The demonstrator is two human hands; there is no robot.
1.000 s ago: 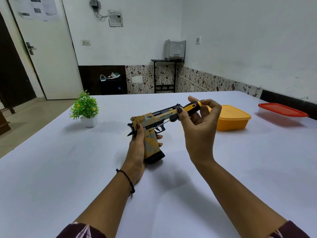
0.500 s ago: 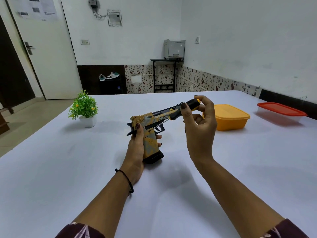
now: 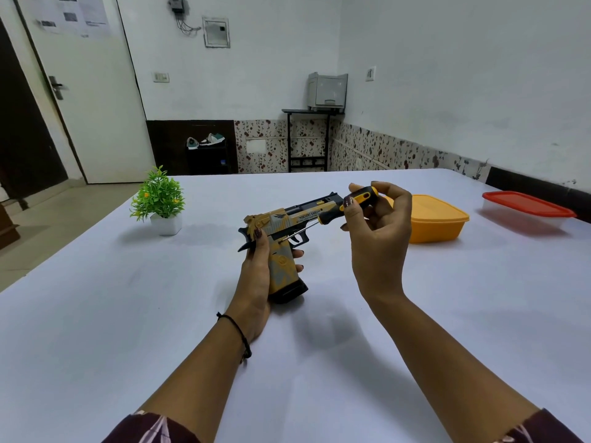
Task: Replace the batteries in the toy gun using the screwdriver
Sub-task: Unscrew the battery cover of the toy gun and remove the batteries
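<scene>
the toy gun (image 3: 287,228), yellow, grey and black, stands upright in the middle of the white surface (image 3: 128,314) with its barrel pointing right and far. the left hand (image 3: 256,279) grasps the grip from the left, thumb up near the hammer and fingertips showing round the right side of the grip. the black base of the grip sits low by the surface; whether it touches cannot be told. a dark cord bracelet (image 3: 240,334) circles the left wrist.

the right hand (image 3: 380,231) pinches the black and yellow handle of the screwdriver (image 3: 355,201) between thumb and fingers, above the gun's barrel end. the thin shaft slants down and left across the gun's side, its tip at the top of the grip just behind the trigger.

a small green potted plant (image 3: 160,199) stands far left. an orange lidded box (image 3: 438,219) sits just right of the right hand, and a clear box with a red lid (image 3: 527,207) lies further right.
</scene>
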